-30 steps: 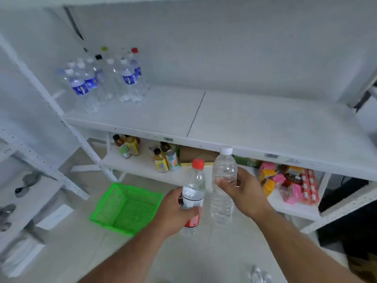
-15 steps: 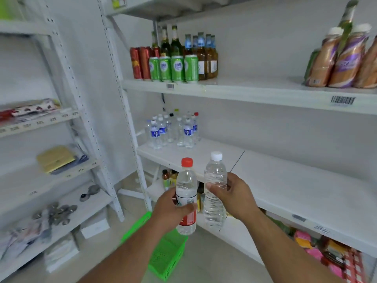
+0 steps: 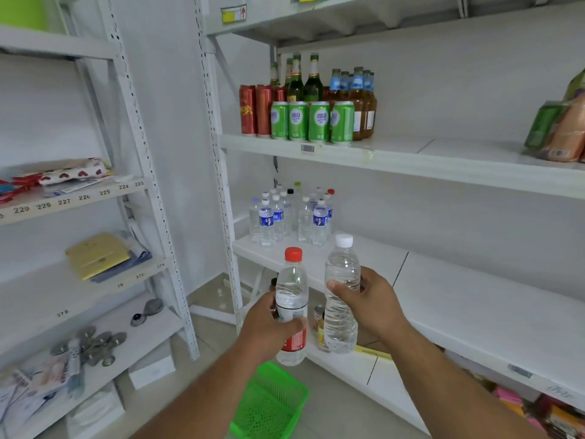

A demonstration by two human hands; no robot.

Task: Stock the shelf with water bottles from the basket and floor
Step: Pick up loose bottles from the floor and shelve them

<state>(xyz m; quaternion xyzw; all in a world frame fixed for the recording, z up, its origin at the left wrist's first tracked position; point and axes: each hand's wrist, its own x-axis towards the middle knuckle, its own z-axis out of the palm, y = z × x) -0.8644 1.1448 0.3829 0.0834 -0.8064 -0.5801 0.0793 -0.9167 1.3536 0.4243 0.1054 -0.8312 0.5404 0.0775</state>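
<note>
Left hand point(image 3: 267, 331) gripping one red-capped bottle point(image 3: 292, 307), right hand point(image 3: 370, 301) gripping one white-capped bottle point(image 3: 342, 293), both upright before the shelf point(image 3: 459, 289), about a dozen stocked bottles point(image 3: 291, 217) at 11 o'clock, one green basket point(image 3: 269, 403) at 6 o'clock, four green cans point(image 3: 311, 121) at 12 o'clock.

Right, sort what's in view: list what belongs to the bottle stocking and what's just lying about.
Part of the job:
red-capped bottle in the left hand
white-capped bottle in the right hand
bottles on the shelf
shelf
green basket

Lying about:
green cans
red cans
glass bottles
yellow pad
</note>
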